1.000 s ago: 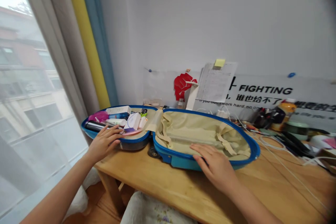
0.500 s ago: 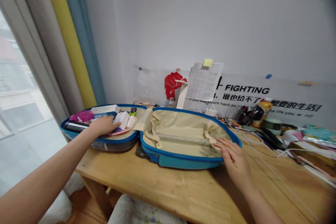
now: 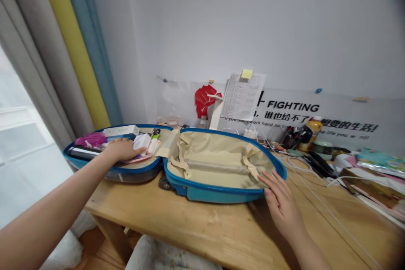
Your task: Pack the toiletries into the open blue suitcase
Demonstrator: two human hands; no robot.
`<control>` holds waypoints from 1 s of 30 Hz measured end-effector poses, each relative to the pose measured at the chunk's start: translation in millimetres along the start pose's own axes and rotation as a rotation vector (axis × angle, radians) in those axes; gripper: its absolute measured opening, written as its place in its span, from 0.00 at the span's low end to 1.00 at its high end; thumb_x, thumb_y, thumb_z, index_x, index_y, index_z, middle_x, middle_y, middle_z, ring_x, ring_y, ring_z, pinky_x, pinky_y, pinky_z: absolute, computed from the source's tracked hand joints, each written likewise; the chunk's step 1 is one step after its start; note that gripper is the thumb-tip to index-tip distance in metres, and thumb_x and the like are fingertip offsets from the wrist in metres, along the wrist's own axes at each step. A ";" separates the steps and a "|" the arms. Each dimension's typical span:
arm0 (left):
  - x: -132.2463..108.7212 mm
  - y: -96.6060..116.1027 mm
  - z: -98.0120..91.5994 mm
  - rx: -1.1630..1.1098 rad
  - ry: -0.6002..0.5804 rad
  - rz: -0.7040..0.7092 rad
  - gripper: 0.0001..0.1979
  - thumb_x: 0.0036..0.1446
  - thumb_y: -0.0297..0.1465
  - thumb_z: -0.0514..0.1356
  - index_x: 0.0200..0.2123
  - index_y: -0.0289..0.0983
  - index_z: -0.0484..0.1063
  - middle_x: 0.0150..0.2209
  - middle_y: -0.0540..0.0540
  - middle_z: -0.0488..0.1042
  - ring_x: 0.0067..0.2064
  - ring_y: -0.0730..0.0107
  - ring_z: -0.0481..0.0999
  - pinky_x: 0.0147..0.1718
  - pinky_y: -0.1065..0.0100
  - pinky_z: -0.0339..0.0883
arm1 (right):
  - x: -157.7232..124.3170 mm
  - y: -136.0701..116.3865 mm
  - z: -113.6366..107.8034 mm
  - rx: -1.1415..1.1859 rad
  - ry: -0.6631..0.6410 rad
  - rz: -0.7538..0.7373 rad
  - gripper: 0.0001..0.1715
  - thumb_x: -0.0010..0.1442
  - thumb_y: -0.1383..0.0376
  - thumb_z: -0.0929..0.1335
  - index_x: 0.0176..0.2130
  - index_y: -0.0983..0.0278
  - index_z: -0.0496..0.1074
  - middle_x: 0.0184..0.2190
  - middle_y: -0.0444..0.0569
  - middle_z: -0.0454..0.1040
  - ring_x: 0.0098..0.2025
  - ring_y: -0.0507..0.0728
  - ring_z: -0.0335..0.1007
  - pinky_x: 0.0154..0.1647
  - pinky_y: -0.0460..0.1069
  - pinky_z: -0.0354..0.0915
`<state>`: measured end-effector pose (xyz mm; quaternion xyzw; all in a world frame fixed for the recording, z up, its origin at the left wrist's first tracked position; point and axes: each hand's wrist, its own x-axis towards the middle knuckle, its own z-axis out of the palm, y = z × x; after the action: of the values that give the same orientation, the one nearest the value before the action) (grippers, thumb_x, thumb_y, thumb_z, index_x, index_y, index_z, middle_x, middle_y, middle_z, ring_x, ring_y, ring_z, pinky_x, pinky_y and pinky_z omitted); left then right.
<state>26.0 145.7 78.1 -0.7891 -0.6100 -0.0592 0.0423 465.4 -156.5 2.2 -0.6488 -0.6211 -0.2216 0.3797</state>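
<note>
A blue suitcase (image 3: 218, 196) lies spread open on the wooden table, its beige lining showing. My left hand (image 3: 122, 150) rests palm down over the things in the left half, thumb stretched out and most fingertips hidden. Around it are a white box (image 3: 122, 130), a purple cloth bundle (image 3: 91, 139), a dark cylinder (image 3: 85, 152) and a small white box (image 3: 141, 141). My right hand (image 3: 281, 198) has its fingers spread over the right half's front rim, near a beige strap (image 3: 251, 168). Nothing is gripped in it.
Wooden table (image 3: 202, 223) extends in front of the suitcase. To the right are white cables (image 3: 299, 164), a yellow-labelled bottle (image 3: 311, 133), a green jar (image 3: 322, 147) and a packet (image 3: 376, 158). Papers (image 3: 243, 95) hang on the wall behind; curtains (image 3: 72, 50) hang at left.
The camera view has shifted slightly, so the scene sits a little further left. My left hand stays on the packed things; my right hand has come lower onto the suitcase rim.
</note>
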 end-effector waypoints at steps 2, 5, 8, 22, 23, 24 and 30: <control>-2.8 10.5 -7.8 0.083 -0.108 -0.067 0.46 0.46 0.63 0.45 0.45 0.28 0.75 0.51 0.24 0.71 0.54 0.35 0.69 0.51 0.46 0.60 | 0.8 1.7 0.4 0.004 -0.006 0.005 0.22 0.64 0.57 0.57 0.49 0.59 0.72 0.52 0.51 0.73 0.62 0.63 0.59 0.57 0.63 0.62; -2.8 21.3 -19.2 0.106 -0.225 -0.125 0.45 0.48 0.62 0.45 0.46 0.27 0.74 0.53 0.25 0.70 0.55 0.35 0.67 0.51 0.49 0.61 | 2.1 4.2 0.9 0.004 -0.002 -0.009 0.21 0.64 0.57 0.58 0.49 0.59 0.72 0.52 0.51 0.73 0.61 0.64 0.60 0.56 0.64 0.63; -1.7 25.1 -24.5 0.096 -0.228 -0.159 0.43 0.47 0.60 0.48 0.46 0.28 0.74 0.52 0.25 0.71 0.54 0.37 0.69 0.49 0.51 0.63 | 2.6 5.6 1.2 0.009 -0.002 -0.017 0.22 0.63 0.57 0.58 0.49 0.59 0.72 0.52 0.51 0.73 0.61 0.64 0.61 0.56 0.65 0.63; -16.9 71.5 -63.3 -0.179 0.134 0.032 0.35 0.50 0.45 0.57 0.58 0.33 0.61 0.55 0.37 0.71 0.51 0.52 0.73 0.45 0.62 0.66 | 1.5 3.5 1.8 0.025 -0.010 0.014 0.22 0.64 0.56 0.58 0.49 0.58 0.73 0.51 0.51 0.73 0.61 0.63 0.60 0.57 0.64 0.62; -19.0 87.3 -70.0 -0.203 0.133 0.122 0.35 0.50 0.45 0.57 0.58 0.35 0.61 0.55 0.38 0.70 0.52 0.53 0.72 0.46 0.63 0.66 | 1.3 3.4 1.8 0.029 -0.011 0.018 0.22 0.63 0.56 0.58 0.49 0.58 0.73 0.51 0.51 0.73 0.61 0.63 0.60 0.57 0.64 0.62; -21.6 105.3 -75.5 -0.225 0.114 0.232 0.35 0.49 0.45 0.58 0.58 0.36 0.61 0.56 0.40 0.70 0.52 0.54 0.72 0.47 0.64 0.66 | 1.1 3.3 1.8 0.032 -0.011 0.023 0.22 0.63 0.55 0.58 0.49 0.58 0.73 0.51 0.51 0.73 0.61 0.63 0.60 0.57 0.64 0.62; -47.3 230.7 -70.0 -0.168 -0.195 0.682 0.36 0.46 0.44 0.62 0.58 0.36 0.62 0.56 0.40 0.69 0.52 0.57 0.72 0.47 0.65 0.66 | 1.0 1.6 0.0 0.040 -0.027 0.032 0.22 0.64 0.55 0.57 0.49 0.59 0.73 0.51 0.51 0.73 0.61 0.63 0.60 0.57 0.65 0.61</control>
<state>234.5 32.5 141.7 -0.9498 -0.3059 -0.0162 -0.0636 467.1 -155.7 2.7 -0.6539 -0.6199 -0.1945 0.3877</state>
